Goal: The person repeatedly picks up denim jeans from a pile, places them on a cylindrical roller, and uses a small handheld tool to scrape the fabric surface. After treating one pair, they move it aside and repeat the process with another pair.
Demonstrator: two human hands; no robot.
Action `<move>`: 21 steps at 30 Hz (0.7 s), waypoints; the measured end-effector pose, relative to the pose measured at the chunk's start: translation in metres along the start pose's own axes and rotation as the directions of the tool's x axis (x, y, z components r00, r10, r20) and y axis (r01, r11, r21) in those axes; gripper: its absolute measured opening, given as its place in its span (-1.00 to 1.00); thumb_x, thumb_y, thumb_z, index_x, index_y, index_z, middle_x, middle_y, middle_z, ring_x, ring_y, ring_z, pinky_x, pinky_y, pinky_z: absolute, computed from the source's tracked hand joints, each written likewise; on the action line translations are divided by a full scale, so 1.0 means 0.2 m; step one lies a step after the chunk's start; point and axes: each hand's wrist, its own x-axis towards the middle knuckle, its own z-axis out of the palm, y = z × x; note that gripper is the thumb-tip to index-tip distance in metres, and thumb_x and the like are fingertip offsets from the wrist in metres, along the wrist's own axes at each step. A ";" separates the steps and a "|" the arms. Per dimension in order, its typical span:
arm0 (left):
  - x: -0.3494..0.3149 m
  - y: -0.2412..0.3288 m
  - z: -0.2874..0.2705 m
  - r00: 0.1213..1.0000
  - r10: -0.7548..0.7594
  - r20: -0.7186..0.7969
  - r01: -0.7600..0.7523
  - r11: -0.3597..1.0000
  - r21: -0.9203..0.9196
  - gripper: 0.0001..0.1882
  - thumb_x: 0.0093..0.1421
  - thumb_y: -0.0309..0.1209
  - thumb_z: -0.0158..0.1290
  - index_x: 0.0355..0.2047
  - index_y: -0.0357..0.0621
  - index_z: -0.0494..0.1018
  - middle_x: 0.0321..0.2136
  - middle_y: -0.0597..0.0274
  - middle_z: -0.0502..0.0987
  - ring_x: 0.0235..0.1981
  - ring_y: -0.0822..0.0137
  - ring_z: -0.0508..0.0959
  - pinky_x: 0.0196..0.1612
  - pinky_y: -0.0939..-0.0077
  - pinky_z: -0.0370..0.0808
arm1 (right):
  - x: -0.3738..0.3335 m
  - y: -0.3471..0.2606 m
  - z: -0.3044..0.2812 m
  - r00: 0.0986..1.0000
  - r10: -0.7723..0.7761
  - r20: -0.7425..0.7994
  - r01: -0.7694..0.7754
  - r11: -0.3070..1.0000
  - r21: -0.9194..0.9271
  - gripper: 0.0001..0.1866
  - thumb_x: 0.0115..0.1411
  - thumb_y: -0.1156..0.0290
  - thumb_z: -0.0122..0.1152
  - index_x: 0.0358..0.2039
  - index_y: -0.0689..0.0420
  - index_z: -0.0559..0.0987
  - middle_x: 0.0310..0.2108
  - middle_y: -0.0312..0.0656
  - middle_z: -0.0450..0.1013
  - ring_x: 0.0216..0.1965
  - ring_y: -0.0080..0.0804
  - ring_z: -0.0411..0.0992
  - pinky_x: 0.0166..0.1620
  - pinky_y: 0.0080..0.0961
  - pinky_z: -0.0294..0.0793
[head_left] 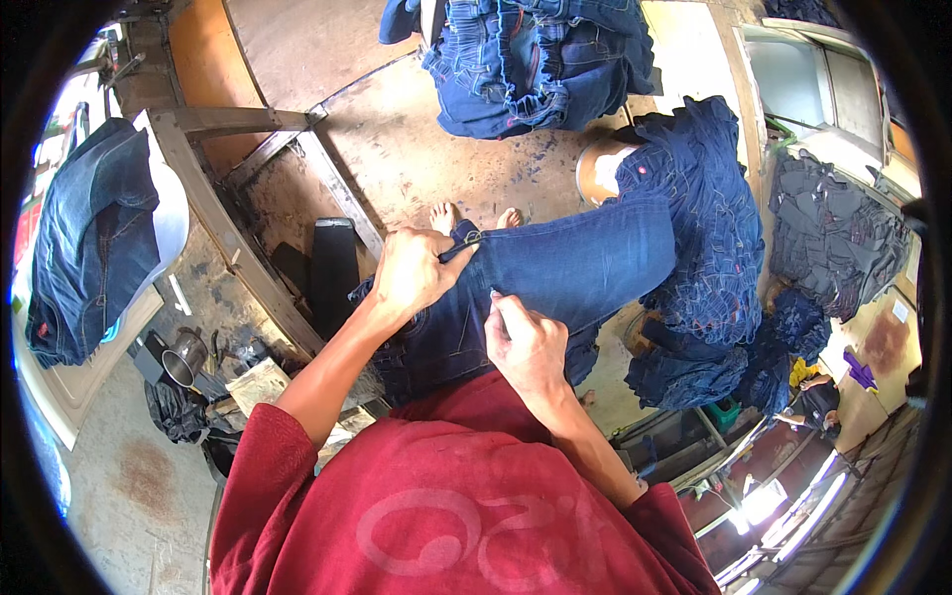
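Note:
A pair of blue jeans (585, 258) lies across my lap, one leg stretching out to the right. My left hand (412, 270) is closed on the jeans near the waist end, with thumb and fingers pinching the denim. Just right of it, my right hand (528, 345) is curled, thumb and forefinger pressed together against the denim. A tiny pale tip shows at those fingers, too small to name. Where the jeans leg ends, it meets a heap of dark blue denim garments (699, 228).
More jeans (540, 69) are stacked ahead. Another pair of jeans (94, 238) hangs over a white chair at left, near a metal mug (185, 357). A grey garment pile (838, 233) lies at far right. Another person (818, 405) is low at the right.

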 end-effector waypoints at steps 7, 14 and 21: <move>0.00 0.01 0.01 1.000 -0.030 -0.002 0.030 1.000 -0.006 -0.59 0.15 -0.24 0.44 -0.66 -0.27 0.59 -0.66 -0.17 0.55 -0.56 -0.18 0.64 -0.41 0.08 0.61 | -0.01 -0.01 0.00 0.997 -0.050 -0.052 0.047 0.997 -0.061 -0.89 0.30 0.49 0.35 -0.17 0.10 0.66 -0.64 -0.18 0.56 -0.64 -0.23 0.59 -0.54 -0.31 0.58; -0.01 0.01 0.01 0.999 -0.051 0.007 0.051 0.998 0.044 -0.60 0.16 -0.20 0.44 -0.62 -0.26 0.63 -0.64 -0.18 0.57 -0.53 -0.18 0.66 -0.38 0.08 0.63 | 0.00 -0.01 -0.01 1.000 0.006 0.015 -0.006 0.999 -0.037 -0.89 0.25 0.54 0.38 -0.22 0.11 0.68 -0.61 -0.13 0.57 -0.62 -0.19 0.60 -0.53 -0.31 0.56; -0.06 0.08 -0.06 0.994 0.044 -0.099 -0.033 0.994 0.105 -0.61 0.14 -0.11 0.49 -0.44 -0.24 0.72 -0.57 -0.07 0.64 -0.51 -0.09 0.70 -0.36 0.17 0.62 | -0.03 0.00 -0.08 0.995 0.056 0.087 -0.057 0.998 0.017 -0.91 0.26 0.47 0.38 -0.22 0.09 0.66 -0.55 -0.14 0.62 -0.56 -0.17 0.65 -0.51 -0.27 0.59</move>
